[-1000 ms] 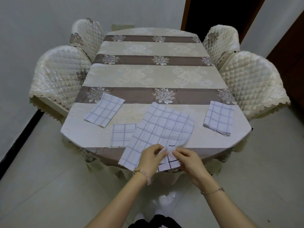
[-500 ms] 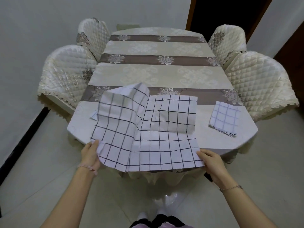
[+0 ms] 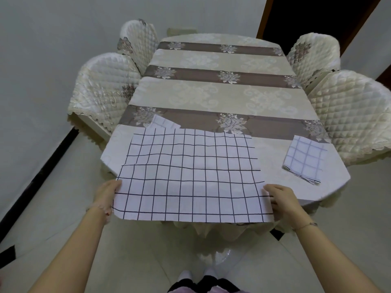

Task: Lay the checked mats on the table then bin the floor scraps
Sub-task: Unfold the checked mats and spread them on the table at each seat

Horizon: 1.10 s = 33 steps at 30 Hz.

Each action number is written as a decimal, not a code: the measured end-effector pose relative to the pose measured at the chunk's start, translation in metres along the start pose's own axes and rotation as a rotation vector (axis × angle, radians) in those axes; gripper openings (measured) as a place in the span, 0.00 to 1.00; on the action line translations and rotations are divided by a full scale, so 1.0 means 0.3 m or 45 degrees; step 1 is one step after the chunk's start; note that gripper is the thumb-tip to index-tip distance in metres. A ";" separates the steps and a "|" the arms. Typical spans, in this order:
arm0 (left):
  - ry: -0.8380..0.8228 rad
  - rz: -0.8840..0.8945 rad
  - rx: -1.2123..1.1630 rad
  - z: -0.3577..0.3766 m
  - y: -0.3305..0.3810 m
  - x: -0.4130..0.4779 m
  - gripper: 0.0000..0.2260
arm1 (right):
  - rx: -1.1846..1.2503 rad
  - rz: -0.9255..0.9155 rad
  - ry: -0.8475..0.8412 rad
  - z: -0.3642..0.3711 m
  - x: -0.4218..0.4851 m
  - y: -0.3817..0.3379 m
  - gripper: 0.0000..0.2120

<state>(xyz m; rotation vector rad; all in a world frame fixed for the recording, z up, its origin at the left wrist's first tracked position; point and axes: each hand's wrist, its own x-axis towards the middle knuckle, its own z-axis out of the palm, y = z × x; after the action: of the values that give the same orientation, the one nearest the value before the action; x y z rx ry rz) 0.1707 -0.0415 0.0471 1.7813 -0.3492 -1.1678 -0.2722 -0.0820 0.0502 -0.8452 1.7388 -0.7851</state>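
A large white mat (image 3: pixel 190 174) with a dark check is spread flat over the near end of the table (image 3: pixel 222 96), its near edge hanging past the table's rim. My left hand (image 3: pixel 106 192) grips its near left corner and my right hand (image 3: pixel 279 199) grips its near right edge. A folded checked mat (image 3: pixel 304 158) lies on the table to the right. Only a corner of another folded mat (image 3: pixel 163 123) pokes out from under the far left edge of the big one. No floor scraps are visible.
Quilted cream chairs stand on both sides: two on the left (image 3: pixel 105 92) and two on the right (image 3: pixel 349 111). A dark doorway (image 3: pixel 313 17) opens behind the table. My feet (image 3: pixel 196 273) stand on pale floor tiles at the table's near end.
From a folded bundle pinched at the table's edge, I shook the big mat open and pulled my hands apart. It now lies flat and covers the two small mats on the left.
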 end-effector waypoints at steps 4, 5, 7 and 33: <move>0.038 0.083 0.153 0.020 0.022 0.000 0.09 | -0.012 0.009 -0.009 0.027 0.020 -0.037 0.05; 0.047 0.095 0.173 0.029 0.030 -0.005 0.07 | -0.009 0.016 -0.014 0.036 0.021 -0.044 0.05; 0.061 0.142 0.226 0.047 0.046 -0.024 0.05 | -0.022 -0.015 -0.019 0.051 0.013 -0.056 0.07; -0.973 0.601 0.492 0.679 -0.014 -0.514 0.06 | 0.658 -0.019 1.063 -0.585 -0.769 0.489 0.06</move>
<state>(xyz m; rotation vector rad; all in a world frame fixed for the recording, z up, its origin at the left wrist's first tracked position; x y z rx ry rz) -0.0769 -0.0502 0.1098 1.3615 -1.4404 -1.4451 -0.4080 0.2099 0.0942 -0.1606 2.0624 -1.6680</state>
